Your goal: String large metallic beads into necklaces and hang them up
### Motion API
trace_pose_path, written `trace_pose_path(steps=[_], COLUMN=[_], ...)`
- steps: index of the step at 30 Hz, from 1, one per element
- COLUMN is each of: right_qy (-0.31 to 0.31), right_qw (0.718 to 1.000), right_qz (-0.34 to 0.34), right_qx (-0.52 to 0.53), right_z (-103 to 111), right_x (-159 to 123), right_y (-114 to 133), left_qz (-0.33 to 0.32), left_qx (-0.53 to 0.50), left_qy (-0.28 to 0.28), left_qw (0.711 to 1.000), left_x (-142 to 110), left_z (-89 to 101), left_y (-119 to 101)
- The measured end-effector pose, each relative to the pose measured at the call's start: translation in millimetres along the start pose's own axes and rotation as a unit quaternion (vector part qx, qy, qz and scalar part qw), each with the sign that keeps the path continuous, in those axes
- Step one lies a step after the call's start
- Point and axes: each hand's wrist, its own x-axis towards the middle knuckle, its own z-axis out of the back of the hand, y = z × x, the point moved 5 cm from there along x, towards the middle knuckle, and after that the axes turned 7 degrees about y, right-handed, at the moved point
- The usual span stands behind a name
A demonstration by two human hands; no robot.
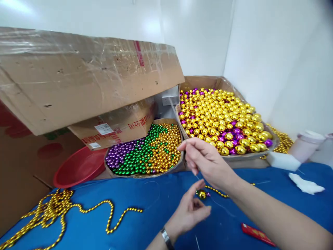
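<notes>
My right hand [204, 159] is raised above the blue cloth, thumb and fingers pinched together. A thin clear thread [197, 176] runs from it down toward my left hand [186, 211]. My left hand has its thumb and forefinger spread apart, the other fingers curled. Just beyond its fingertips is a large gold bead [202, 194] with a small purple bead [208, 194] and a small green one beside it. A string of small gold beads [217, 191] lies behind, partly hidden by my right forearm.
Cardboard boxes hold purple, green and gold small beads [140, 154] and larger gold and purple beads [221, 114]. A red basin [80, 166] stands at left, near gold bead strings [56, 208]. A red packet [257, 234] and white tissue [306, 184] lie at right on the blue cloth [125, 194].
</notes>
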Motion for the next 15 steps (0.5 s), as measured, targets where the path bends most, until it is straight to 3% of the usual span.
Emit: trace_pose_path(steps=[2, 4, 9, 13, 15], right_qy=[0.006, -0.015, -0.106, -0.141, -0.14], right_qw=[1.0, 0.999, 0.992, 0.989, 0.99], right_qz=[0.014, 0.032, 0.06, 0.035, 0.013], right_qx=[0.003, 0.001, -0.018, -0.017, -0.005], right_z=[-0.2, 9.1, 47.2, 60.9, 60.3], right_x=[6.8, 3.2, -28.6, -49.1, -58.2], right_y=[7.7, 19.3, 38.4, 24.0, 10.9], left_qz=[-0.007, -0.009, -0.003, 0.02, 0.028], left_qx=[-0.003, 0.036, 0.168, 0.265, 0.301], left_qy=[0.011, -0.015, -0.127, -0.169, -0.176], left_qw=[1.0, 0.999, 0.978, 0.949, 0.937], left_x=[12.8, 23.0, 26.0, 10.7, -9.3], left_z=[-9.7, -2.7, 58.8, 97.8, 110.6], left_y=[-2.3, 0.9, 15.9, 31.4, 37.6])
